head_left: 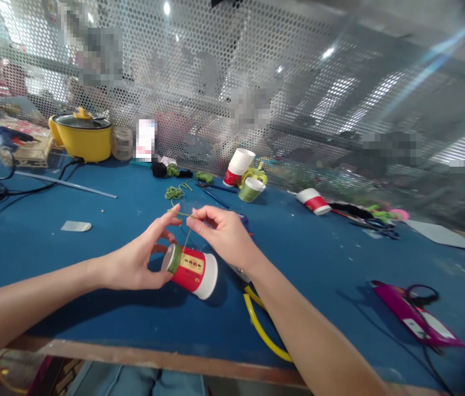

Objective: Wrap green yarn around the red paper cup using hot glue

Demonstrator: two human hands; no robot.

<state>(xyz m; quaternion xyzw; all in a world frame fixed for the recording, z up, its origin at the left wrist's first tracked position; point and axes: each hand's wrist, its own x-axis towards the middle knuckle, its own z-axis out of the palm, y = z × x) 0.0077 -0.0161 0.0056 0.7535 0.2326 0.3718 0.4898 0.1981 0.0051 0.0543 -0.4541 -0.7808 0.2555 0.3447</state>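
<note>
My left hand (133,258) grips a red and white paper cup (195,269) by its base end, between thumb and fingers. The cup lies tilted on its side just above the table, its white rim toward the lower right. Green yarn (175,259) is wound in a band around the cup's base end. From it a thin strand runs up to my right hand (226,236), whose thumb and index finger are pinched on the yarn. The strand also passes to the raised left index fingertip. Behind the hands lies a loose tangle of green yarn (173,192).
Yellow handles (263,333) of a tool show partly under my right forearm. Farther back stand paper cups (241,162), a green-wrapped cup (252,190) and a yellow pot (86,140). Another cup (315,202) lies at right. A purple packet (401,313) lies near the right edge.
</note>
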